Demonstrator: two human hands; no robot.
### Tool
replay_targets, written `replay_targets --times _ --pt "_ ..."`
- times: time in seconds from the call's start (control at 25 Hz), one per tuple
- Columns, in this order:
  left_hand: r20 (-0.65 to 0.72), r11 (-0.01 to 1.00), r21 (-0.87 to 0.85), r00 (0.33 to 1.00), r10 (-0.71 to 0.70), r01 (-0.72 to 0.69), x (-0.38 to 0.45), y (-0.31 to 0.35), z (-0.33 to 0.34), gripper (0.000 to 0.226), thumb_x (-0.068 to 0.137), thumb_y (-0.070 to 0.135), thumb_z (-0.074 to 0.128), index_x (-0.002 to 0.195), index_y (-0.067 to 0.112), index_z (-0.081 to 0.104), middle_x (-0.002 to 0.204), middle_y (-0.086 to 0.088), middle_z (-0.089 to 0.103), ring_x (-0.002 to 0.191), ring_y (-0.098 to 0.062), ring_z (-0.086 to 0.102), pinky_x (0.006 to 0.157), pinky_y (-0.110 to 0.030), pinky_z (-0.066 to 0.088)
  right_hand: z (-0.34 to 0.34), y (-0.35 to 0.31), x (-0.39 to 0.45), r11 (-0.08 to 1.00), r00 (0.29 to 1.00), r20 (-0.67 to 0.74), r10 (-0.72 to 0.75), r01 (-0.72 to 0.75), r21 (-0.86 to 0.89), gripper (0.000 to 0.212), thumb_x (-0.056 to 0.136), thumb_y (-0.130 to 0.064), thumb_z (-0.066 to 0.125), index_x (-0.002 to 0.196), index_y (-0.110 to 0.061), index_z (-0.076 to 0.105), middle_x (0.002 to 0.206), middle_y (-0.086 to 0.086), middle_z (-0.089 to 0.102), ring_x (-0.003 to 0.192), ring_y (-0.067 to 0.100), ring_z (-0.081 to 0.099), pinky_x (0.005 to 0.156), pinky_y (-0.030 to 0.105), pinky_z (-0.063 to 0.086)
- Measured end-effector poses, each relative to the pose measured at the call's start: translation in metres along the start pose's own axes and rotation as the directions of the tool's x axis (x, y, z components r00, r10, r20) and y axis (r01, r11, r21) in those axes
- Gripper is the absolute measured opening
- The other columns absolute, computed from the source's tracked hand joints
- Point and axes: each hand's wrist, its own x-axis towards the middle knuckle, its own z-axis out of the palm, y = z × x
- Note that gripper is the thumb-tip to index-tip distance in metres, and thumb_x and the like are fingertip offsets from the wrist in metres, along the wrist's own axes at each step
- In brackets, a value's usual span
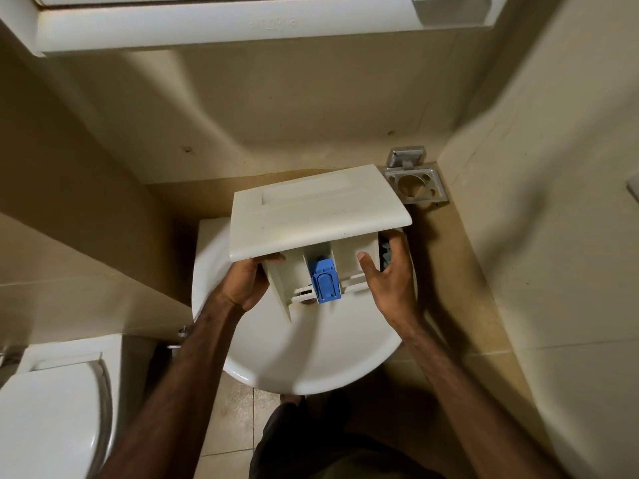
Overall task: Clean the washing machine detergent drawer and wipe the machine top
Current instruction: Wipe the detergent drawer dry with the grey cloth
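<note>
- At the far left a toilet [58,402] is seen, its lid down, well apart from the work.
- The left hand [247,281] is curled round the left side wall of the detergent drawer [318,216]; its grip is closed on the drawer, thumb on top by the front panel.
- The drawer is held over the white sink [304,354], front panel tipped up and away, its open compartments facing the person; it touches nothing but the hands.
- In the middle compartment a blue insert [325,283] is seated. It is judged that it could drop into the basin if the drawer is tilted further, since nothing visibly holds it in.
- The right hand [389,271] is wrapped round the right side wall, thumb pressed on the inner face, fingers behind; this grip is also closed on the drawer.
- Once wetted, the smooth plastic could slip from either grip and strike the basin.
- At the right a metal holder [413,183] is fixed to the wall just beside the panel's corner; a careless swing could knock the panel against it.
- No tap can be made out; it is hidden behind the drawer.
</note>
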Motion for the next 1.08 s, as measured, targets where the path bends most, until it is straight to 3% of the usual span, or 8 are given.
replay_targets --times 0.2,0.36,0.44,0.56,0.72,0.8,0.92,1.08 --pt "0.012 0.998 -0.068 1.000 -0.011 0.012 -0.002 -0.004 0.003 0.047 0.068 -0.006 0.058 0.099 0.026 0.075 0.098 0.000 0.074 0.093 -0.014 0.070 0.083 -0.034 0.061 -0.002 0.001 0.002 0.998 0.997 -0.050 -0.059 0.057 -0.029 0.038 0.099 -0.013 0.070 0.135 -0.015 0.058 0.128 -0.005 0.063 0.115 -0.009 0.056 0.097 0.015 0.047" --pt "-0.092 0.991 -0.044 0.987 -0.131 0.128 -0.008 -0.014 0.001 0.036 0.092 -0.003 0.058 0.081 0.023 0.080 0.094 -0.001 0.077 0.099 -0.022 0.068 0.092 -0.039 0.052 -0.002 0.001 0.013 0.902 0.925 -0.091 -0.369 0.332 -0.277 0.030 0.102 -0.011 0.066 0.132 -0.005 0.066 0.121 0.007 0.071 0.111 0.021 0.067 0.093 0.033 0.057" --pt "-0.092 0.987 0.061 0.985 -0.143 0.149 -0.012 -0.022 -0.010 0.023 0.093 0.008 0.066 0.100 0.024 0.081 0.112 -0.003 0.077 0.112 -0.025 0.067 0.099 -0.042 0.051 -0.005 -0.004 0.026 0.801 0.876 0.003 -0.482 0.442 -0.404 0.033 0.100 -0.006 0.065 0.132 -0.005 0.068 0.120 0.010 0.071 0.108 0.029 0.068 0.090 0.039 0.059" --pt "0.039 0.955 0.184 0.969 -0.244 0.233 -0.030 -0.031 -0.042 0.053 0.087 0.027 0.078 0.137 0.015 0.064 0.136 -0.012 0.068 0.131 -0.029 0.061 0.105 -0.050 0.052 -0.005 -0.022 0.046 0.662 0.808 0.180 -0.562 0.569 -0.488 0.038 0.094 -0.002 0.068 0.131 -0.010 0.069 0.117 0.007 0.072 0.102 0.032 0.068 0.082 0.042 0.060" --pt "0.004 0.760 0.446 0.849 -0.529 0.472 -0.068 -0.025 -0.083 0.079 0.076 0.037 0.089 0.144 0.023 0.052 0.134 0.000 0.070 0.126 -0.019 0.066 0.105 -0.046 0.053 0.003 -0.040 0.061 0.542 0.770 0.336 -0.542 0.626 -0.561 0.043 0.088 -0.004 0.069 0.130 -0.016 0.069 0.109 0.003 0.069 0.095 0.030 0.063 0.069 0.046 0.060" --pt "-0.145 0.755 0.451 0.874 -0.464 0.476 -0.078 -0.017 -0.096 0.080 0.065 0.032 0.092 0.136 0.019 0.059 0.130 -0.004 0.072 0.119 -0.022 0.068 0.102 -0.045 0.054 0.004 -0.045 0.066 0.534 0.774 0.397 -0.493 0.630 -0.564 0.047 0.085 -0.004 0.073 0.130 -0.018 0.070 0.109 0.003 0.070 0.093 0.031 0.062 0.066 0.046 0.059" --pt "-0.332 0.885 0.392 0.936 -0.117 0.250 -0.077 -0.003 -0.081 0.046 0.089 0.024 0.081 0.131 0.019 0.066 0.130 0.001 0.071 0.117 -0.015 0.068 0.100 -0.041 0.054 0.006 -0.059 0.075 0.541 0.780 0.496 -0.382 0.624 -0.564 0.049 0.088 -0.010 0.075 0.134 -0.025 0.069 0.113 0.002 0.071 0.098 0.032 0.065 0.071 0.044 0.058" --pt "-0.181 0.915 0.402 0.983 0.036 0.040 -0.059 0.005 -0.042 0.044 0.095 0.044 0.071 0.135 0.027 0.063 0.131 0.010 0.070 0.120 -0.011 0.067 0.097 -0.036 0.054 0.017 -0.077 0.077 0.528 0.757 0.579 -0.303 0.639 -0.560 0.047 0.094 -0.014 0.071 0.138 -0.032 0.065 0.117 -0.002 0.070 0.105 0.029 0.063 0.074 0.033 0.040"
